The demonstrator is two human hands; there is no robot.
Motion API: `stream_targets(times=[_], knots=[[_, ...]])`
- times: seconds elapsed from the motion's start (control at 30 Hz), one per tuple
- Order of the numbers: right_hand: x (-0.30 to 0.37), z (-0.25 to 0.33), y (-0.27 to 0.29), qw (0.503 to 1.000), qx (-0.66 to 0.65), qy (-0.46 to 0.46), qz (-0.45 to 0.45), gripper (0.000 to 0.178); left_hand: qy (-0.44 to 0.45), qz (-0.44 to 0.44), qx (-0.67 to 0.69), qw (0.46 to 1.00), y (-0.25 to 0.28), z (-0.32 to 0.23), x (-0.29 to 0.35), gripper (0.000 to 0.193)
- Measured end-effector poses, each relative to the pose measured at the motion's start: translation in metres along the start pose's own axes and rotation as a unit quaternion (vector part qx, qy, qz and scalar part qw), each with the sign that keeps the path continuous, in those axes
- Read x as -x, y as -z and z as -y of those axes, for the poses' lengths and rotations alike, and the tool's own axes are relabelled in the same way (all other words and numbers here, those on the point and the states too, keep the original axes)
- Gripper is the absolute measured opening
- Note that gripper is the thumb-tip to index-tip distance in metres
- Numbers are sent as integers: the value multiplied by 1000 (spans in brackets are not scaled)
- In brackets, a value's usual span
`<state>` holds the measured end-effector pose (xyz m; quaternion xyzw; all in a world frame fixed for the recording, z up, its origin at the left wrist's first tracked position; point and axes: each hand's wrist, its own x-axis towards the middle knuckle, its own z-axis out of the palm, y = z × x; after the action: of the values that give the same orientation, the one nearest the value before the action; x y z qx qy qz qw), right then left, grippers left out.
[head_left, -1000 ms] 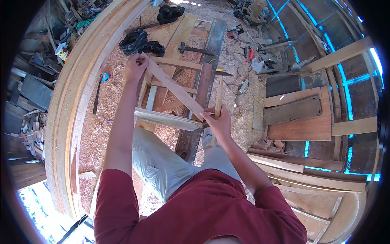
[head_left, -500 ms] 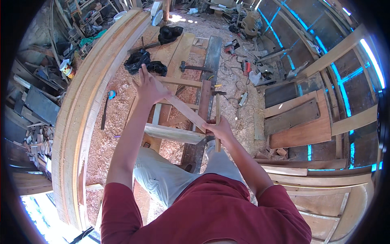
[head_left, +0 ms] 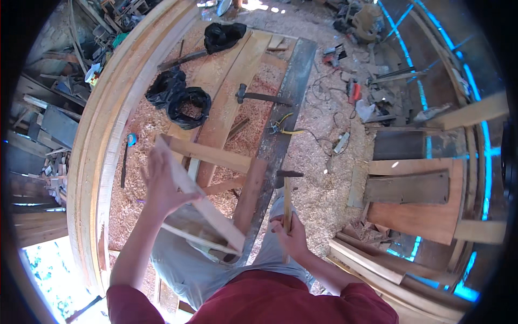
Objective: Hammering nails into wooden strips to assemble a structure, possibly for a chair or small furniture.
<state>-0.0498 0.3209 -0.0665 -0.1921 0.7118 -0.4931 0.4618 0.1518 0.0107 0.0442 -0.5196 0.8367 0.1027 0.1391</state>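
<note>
A wooden frame (head_left: 213, 154) of joined boards rests across the dark beam and the planks in front of me. My left hand (head_left: 160, 183) grips its left-side board (head_left: 218, 221), thumb over the edge and fingers stretched along the outside. My right hand (head_left: 291, 236) is closed round the wooden handle of a hammer (head_left: 287, 195), held upright right of the frame with its dark head uppermost. A second hammer (head_left: 261, 97) lies across the planks and beam beyond the frame. Pliers with yellow handles (head_left: 281, 125) lie on the dark beam near it.
Black plastic bags (head_left: 189, 107) sit on the planks ahead. A long stack of thick boards (head_left: 102, 135) runs along my left. A blue tape measure (head_left: 131, 139) lies on the shavings. Cables and a red power tool (head_left: 354, 90) lie at right, near leaning panels (head_left: 421, 205).
My left hand has come nearer and lower along the frame's board. The right hand with the hammer has dropped lower, away from the frame's corner. The view has shifted.
</note>
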Motion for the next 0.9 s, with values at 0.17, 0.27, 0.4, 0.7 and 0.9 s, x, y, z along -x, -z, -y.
stream_targets(times=[0.17, 0.27, 0.4, 0.7, 0.9], knots=[[-161, 12, 71, 989, 121, 22, -84, 20, -10, -77, 24, 997, 4, -12, 14, 140], [-296, 17, 91, 951, 265, 84, -136, 24, 39, -30, 68, 996, 11, -22, 8, 130], [-477, 28, 113, 892, 386, 166, -168, 23, 49, -9, 104, 993, 21, -30, -21, 132], [-594, 52, 102, 798, 574, 182, -33, 23, 131, 26, 119, 984, 43, -35, -25, 130], [-583, 130, -57, 813, 355, 453, 90, 20, 160, 61, 163, 972, 41, -25, -27, 122]])
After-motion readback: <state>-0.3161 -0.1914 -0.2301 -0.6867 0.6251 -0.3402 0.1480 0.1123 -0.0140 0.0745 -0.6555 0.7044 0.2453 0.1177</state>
